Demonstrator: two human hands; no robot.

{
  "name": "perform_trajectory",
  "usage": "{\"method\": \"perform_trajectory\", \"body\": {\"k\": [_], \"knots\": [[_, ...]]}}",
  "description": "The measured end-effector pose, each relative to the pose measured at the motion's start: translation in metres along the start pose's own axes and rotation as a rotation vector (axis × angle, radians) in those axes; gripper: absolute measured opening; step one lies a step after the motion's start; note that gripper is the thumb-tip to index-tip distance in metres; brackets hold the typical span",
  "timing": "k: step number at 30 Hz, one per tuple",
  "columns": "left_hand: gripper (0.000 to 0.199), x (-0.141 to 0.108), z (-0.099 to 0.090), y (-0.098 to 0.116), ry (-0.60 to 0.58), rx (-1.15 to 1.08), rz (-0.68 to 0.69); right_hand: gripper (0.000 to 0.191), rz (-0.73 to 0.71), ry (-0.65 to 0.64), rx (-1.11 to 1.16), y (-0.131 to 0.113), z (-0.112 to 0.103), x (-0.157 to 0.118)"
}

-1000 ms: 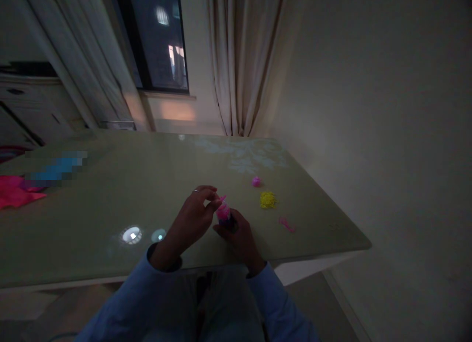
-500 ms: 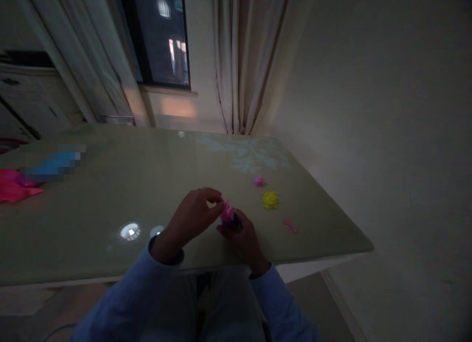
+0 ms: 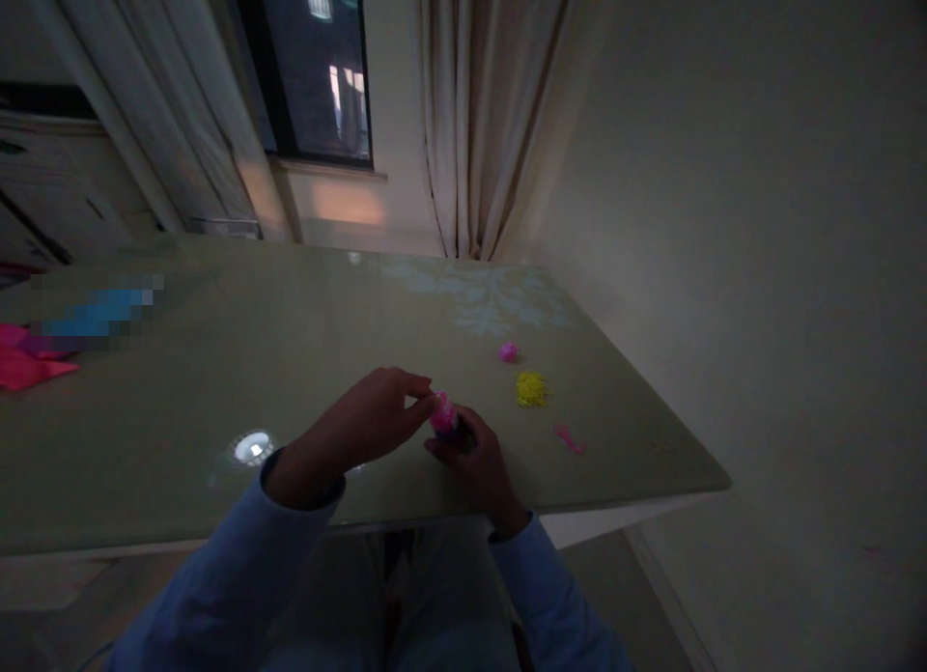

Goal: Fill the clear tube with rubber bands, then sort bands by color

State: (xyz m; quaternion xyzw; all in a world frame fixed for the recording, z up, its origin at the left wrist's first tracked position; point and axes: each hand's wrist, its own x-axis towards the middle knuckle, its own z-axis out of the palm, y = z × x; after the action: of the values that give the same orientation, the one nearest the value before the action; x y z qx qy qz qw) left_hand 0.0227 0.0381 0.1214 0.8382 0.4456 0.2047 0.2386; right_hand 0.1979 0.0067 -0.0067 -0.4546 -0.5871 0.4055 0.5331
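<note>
My right hand [image 3: 479, 462] is wrapped round a small object with a bright pink, frilly-looking top [image 3: 443, 416] and a dark lower part. It is too small and dim for me to make out its kind. From the left, my left hand [image 3: 380, 416] reaches over with thumb and forefinger pinched at the pink top's upper edge. Its fingertips seem to grip a bit of the pink material. To the right of my hands lie a pink ball [image 3: 509, 351], a clump of yellow shreds [image 3: 531, 389] and a thin pink strip [image 3: 569, 439].
The glossy green table [image 3: 217, 363] ends at a front edge close to my body, with a wall on the right. Red-pink cloth or paper [image 3: 33, 368] and a blurred-out blue item [image 3: 101, 313] lie at the far left. Curtains [image 3: 485, 122] hang behind.
My left wrist has shifted a little left and up, and its fingers are drawn closer together at the pink top. The right hand keeps its hold. The view has tilted slightly.
</note>
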Motion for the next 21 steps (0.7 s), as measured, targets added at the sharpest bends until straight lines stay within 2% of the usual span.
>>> {"method": "perform_trajectory", "body": {"k": [8,12,16,21], "knots": [[0.027,-0.01,0.007,-0.002,0.254,0.002,0.088,0.04,0.015,0.018,-0.029,0.0,0.0,-0.001],[0.027,-0.008,0.014,-0.004,0.232,0.002,0.176,0.038,0.034,0.029,-0.016,-0.001,0.0,-0.001],[0.025,-0.008,0.024,-0.01,0.18,-0.006,0.184,0.039,0.047,0.02,0.019,0.0,0.0,-0.001],[0.027,-0.01,0.033,-0.014,0.208,0.024,0.22,0.038,0.039,0.015,0.033,-0.002,0.0,-0.001]]}}
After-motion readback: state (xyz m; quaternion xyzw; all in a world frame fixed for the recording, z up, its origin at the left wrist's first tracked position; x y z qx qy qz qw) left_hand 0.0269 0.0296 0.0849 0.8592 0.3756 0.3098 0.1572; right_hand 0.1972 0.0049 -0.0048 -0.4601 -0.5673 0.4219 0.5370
